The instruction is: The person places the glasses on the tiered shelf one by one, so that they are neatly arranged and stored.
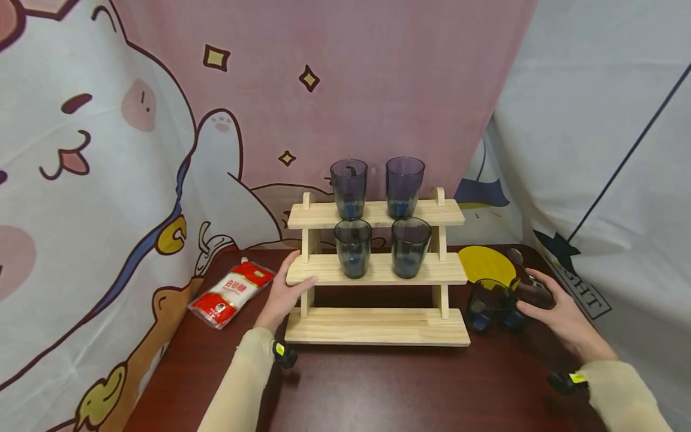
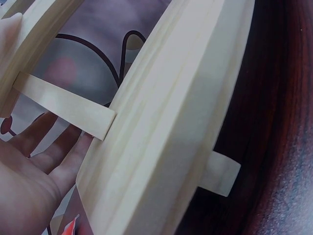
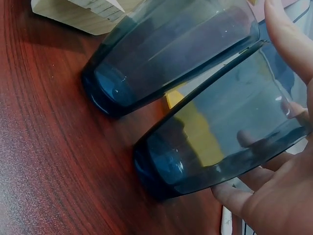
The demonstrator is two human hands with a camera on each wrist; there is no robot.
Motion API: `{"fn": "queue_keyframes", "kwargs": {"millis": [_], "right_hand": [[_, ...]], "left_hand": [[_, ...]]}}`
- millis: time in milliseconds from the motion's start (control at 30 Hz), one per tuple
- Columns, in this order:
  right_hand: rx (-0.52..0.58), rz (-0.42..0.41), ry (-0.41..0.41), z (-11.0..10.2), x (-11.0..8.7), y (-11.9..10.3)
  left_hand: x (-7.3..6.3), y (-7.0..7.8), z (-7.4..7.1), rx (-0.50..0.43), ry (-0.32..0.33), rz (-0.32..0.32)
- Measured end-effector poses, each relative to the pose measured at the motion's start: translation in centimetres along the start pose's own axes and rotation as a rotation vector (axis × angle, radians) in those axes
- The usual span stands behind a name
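Note:
My left hand (image 1: 282, 295) holds the left end of a three-tier wooden display stand (image 1: 378, 326), thumb on the middle shelf's front and fingers behind its side, as the left wrist view (image 2: 29, 188) also shows. Over at the right, my right hand (image 1: 564, 318) grips a blue tinted drinking glass (image 3: 215, 132) between thumb and fingers. Its base is close to the table, right beside a second blue glass (image 3: 166, 54). Two glasses stand upright on the middle shelf, one on the left (image 1: 353, 249), one on the right (image 1: 410, 249). Two more (image 1: 349, 189) (image 1: 404, 187) stand on the top shelf.
A red and white sugar bag (image 1: 233, 293) lies left of the stand. Behind the right-hand glasses are a yellow disc (image 1: 487, 263) and a dark brown rounded object (image 1: 534, 295), partly hidden by my hand. Printed cloth (image 1: 410, 78) hangs around the dark wooden table (image 1: 410, 390).

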State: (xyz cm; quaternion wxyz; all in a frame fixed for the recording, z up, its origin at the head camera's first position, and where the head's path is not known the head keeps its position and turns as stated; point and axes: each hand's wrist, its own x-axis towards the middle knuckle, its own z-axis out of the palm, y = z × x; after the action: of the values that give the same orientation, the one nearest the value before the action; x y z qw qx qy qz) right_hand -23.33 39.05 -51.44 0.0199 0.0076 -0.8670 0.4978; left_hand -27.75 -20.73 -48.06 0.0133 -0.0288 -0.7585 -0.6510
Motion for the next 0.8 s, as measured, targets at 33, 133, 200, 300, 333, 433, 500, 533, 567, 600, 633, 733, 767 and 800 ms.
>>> {"fn": "queue_keyframes", "kwargs": {"millis": [33,133,200,300,333,433,500,533,567,600,633,733,767,800], "right_hand": [[0.002,0.003,0.001,0.00,0.03,0.05],[0.024,0.003,0.006,0.06,0.09,0.14],[0.033,0.001,0.007,0.04,0.09,0.17],[0.014,0.013,0.011,-0.02,0.07,0.11],[0.010,0.015,0.010,-0.05,0.04,0.08],[0.007,0.028,0.006,-0.12,-0.05,-0.10],[0.013,0.031,0.004,-0.15,-0.09,-0.20],[0.011,0.034,0.005,-0.16,-0.10,-0.23],[0.009,0.036,0.007,-0.16,-0.10,-0.26],[0.005,0.037,0.011,-0.14,-0.11,-0.31],[0.002,0.035,0.014,-0.13,-0.12,-0.33],[-0.008,0.027,0.019,-0.11,-0.15,-0.29],[-0.015,0.025,0.021,-0.09,-0.14,-0.29],[-0.024,0.022,0.024,-0.07,-0.14,-0.27]], "left_hand": [[-0.01,0.01,0.00,-0.001,-0.001,0.000],[-0.03,0.02,-0.02,0.002,-0.002,-0.002],[-0.02,0.01,-0.04,0.008,-0.002,-0.003],[0.01,-0.01,-0.07,0.018,-0.003,-0.006],[0.01,-0.01,-0.08,0.020,-0.003,-0.006],[0.01,-0.01,-0.06,0.021,-0.002,-0.008],[0.01,-0.01,-0.04,0.021,-0.001,-0.008],[0.01,-0.01,-0.02,0.023,0.000,-0.009],[0.00,0.00,-0.01,0.025,0.000,-0.010],[0.00,0.01,0.00,0.026,0.001,-0.012],[0.00,0.02,0.00,0.027,0.002,-0.012],[-0.05,0.10,-0.01,0.034,0.002,-0.012],[-0.07,0.15,-0.03,0.035,0.001,-0.011],[-0.10,0.20,-0.04,0.039,0.001,-0.011]]}}
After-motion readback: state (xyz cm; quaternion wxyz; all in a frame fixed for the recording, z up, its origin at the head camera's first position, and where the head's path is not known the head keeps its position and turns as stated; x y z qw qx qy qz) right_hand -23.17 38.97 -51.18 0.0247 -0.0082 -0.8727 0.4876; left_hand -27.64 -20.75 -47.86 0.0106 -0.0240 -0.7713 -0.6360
